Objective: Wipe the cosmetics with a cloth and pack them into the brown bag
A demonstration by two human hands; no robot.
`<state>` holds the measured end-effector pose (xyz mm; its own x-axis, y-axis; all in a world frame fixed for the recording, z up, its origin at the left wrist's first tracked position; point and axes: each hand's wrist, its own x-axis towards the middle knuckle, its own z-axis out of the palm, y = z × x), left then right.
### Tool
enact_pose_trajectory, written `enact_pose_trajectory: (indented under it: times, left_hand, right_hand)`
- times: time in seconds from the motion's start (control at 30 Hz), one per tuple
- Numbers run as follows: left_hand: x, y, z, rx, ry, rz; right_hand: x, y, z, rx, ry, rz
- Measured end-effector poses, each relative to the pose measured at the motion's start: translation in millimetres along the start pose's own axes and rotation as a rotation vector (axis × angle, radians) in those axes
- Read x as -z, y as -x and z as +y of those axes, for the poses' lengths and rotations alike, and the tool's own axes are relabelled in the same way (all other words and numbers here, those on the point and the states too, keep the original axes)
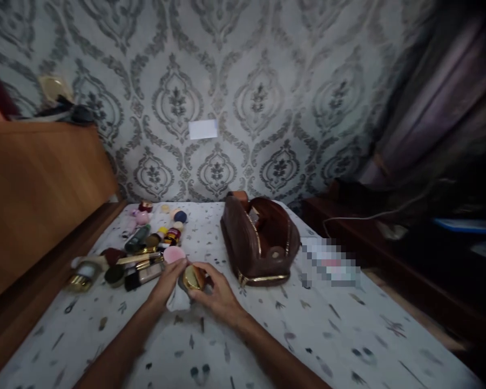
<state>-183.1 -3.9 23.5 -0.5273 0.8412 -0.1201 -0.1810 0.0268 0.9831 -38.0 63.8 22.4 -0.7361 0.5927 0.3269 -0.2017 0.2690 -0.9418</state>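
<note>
While the right hand [217, 292] holds a round gold container [193, 277] between thumb and fingers, the left hand [170, 282] is closed about a white cloth [179, 300] at the container's side; the left fingertips are partly hidden. Both forearms are cut off by the lower edge. The container is above the patterned sheet [235, 346], left of an open brown bag [240, 243], whose deeper interior is too dark to inspect. Just beyond the left hand lies a pink disc [174, 254], partly covered. Bottles, jars and brushes lie crowded farther left, overlapping; their labels are unreadable. Right of the bag, one item [331, 263] is obscured by pixel blocks. A wooden cabinet [44, 183] is cut off at the left edge; deep shadow obscures the far right.
</note>
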Motion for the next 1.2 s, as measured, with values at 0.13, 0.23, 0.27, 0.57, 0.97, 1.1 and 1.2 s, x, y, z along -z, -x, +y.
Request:
enact_pose_trajectory:
  times: [0.13,0.23,0.27,0.57,0.97,1.1,1.2]
  left_hand:
    - [-1.6,1,-1,0.028,0.045,-0.031]
    - [0.0,0,-4,0.023,0.049,-0.071]
    - [0.8,-1,-5,0.019,0.042,-0.077]
    - [1.6,-4,-20,-0.048,-0.173,-0.122]
    - [-0.7,1,-17,-0.380,-0.482,-0.162]
    - [6.4,1,-4,-0.439,-0.488,-0.079]
    - [13.1,0,5,-0.469,-0.497,-0.006]
  right_hand:
    - [3,-3,2,0.007,-0.004,-0.021]
    - [8,-7,4,-0.028,-0.006,0.018]
    - [9,-9,6,-0.038,-0.008,0.041]
    - [12,-60,19,-0.017,0.108,0.290]
    - [-1,-94,41,0.084,0.440,0.163]
    - [4,-92,41,0.068,0.465,0.140]
    - [9,-88,37,0.033,0.504,0.099]
